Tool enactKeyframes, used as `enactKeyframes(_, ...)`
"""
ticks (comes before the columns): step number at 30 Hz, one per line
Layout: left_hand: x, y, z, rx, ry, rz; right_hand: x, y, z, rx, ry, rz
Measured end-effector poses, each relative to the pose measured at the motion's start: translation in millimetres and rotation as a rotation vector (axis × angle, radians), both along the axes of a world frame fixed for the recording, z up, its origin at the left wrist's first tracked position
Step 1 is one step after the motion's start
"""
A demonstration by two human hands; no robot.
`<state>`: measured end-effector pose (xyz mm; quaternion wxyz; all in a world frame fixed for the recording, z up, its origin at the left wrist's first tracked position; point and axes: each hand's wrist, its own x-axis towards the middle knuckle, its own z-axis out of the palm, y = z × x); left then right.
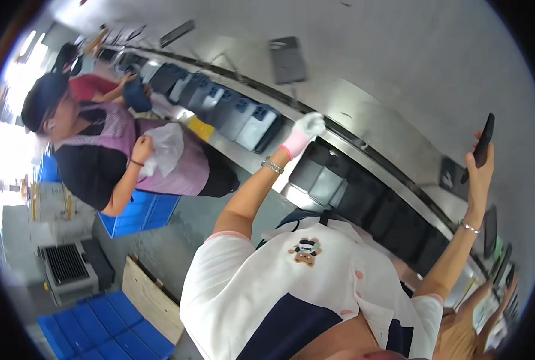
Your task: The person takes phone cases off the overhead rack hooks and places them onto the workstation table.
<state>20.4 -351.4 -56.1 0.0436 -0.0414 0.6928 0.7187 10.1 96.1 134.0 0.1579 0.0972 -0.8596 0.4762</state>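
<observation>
While the bare right hand (479, 173) was clamped on a thin black slab (485, 139), thumb on one side, holding it tilted above the metal counter (387, 123), the gloved left hand (309, 125) was at the counter's near edge; whether its fingers were closed on anything could not be told. The slab looked light and stiff, probably smooth enough to slip, its broad faces perhaps easily scratched. Its long edges seemed the best place to grip, with gentle pressure.
</observation>
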Motion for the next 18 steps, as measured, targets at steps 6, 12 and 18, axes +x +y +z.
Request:
enactKeyframes(6, -45, -118, 60, -0.434, 0.184, 0.677, -43, -159, 14, -0.238, -0.007, 0.422)
enactKeyframes(12, -102, -136, 43, 0.015, 0.374, 0.818, -73, -267, 6, -0.432, -0.099, 0.659)
enactKeyframes(18, -113, -114, 53, 0.230, 0.339, 0.220, -118, -273, -9, -0.267, -0.160, 0.547)
